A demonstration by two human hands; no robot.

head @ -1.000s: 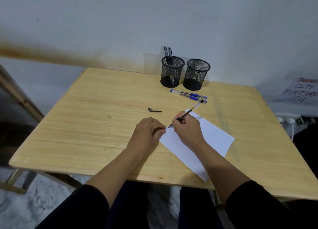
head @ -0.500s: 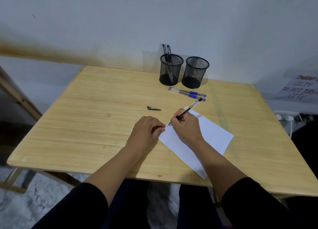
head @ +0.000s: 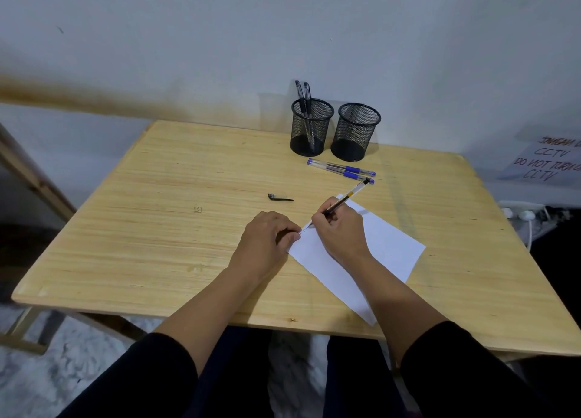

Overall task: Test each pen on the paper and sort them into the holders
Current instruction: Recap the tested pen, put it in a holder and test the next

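Note:
My right hand (head: 341, 232) grips a black pen (head: 349, 195) in a writing hold, its tip down on the near left corner of the white paper (head: 386, 248). My left hand (head: 267, 238) has its fingers curled, with the fingertips pressing that corner of the sheet flat. Two blue pens (head: 342, 169) lie side by side beyond the paper. At the back stand two black mesh holders: the left holder (head: 311, 128) has two dark pens in it, and the right holder (head: 356, 131) looks empty. A black pen cap (head: 279, 197) lies loose left of the paper.
The wooden table (head: 157, 229) stands against a white wall. A handwritten CCTV notice (head: 547, 163) and a white power strip (head: 522, 213) are off the table's right side. A wooden frame (head: 34, 178) leans at the far left.
The pen tip has shifted slightly on the paper's corner while my right hand writes. My left hand stays on the sheet. The view has drifted a little.

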